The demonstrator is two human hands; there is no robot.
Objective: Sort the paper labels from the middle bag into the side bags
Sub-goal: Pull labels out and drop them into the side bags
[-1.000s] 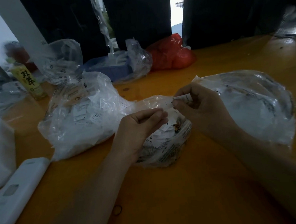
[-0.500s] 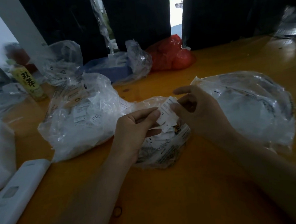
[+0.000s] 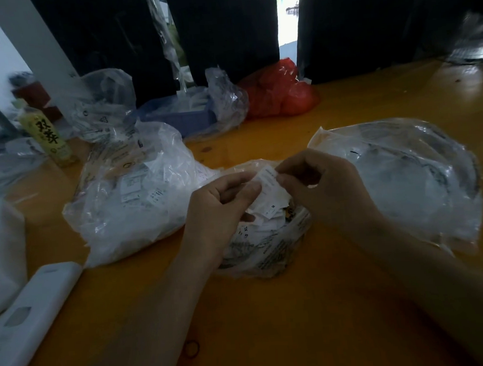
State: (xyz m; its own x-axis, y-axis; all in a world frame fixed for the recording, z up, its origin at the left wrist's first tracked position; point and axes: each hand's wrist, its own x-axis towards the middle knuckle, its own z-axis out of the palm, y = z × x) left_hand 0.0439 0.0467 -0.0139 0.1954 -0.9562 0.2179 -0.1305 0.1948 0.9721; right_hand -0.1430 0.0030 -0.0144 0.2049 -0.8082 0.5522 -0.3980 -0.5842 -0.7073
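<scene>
While both hands are working over the middle bag (image 3: 264, 247), the right hand (image 3: 321, 190) is pinching one paper label (image 3: 269, 181) in a narrow grip; the left hand (image 3: 222, 207) is curling beside it, fingertips touching the label pile. Left side bag (image 3: 132, 196) is already holding many labels; right side bag (image 3: 405, 177) contents unclear. Judging by the heap remaining on the tabletop (image 3: 273, 323), sorting is partway done.
</scene>
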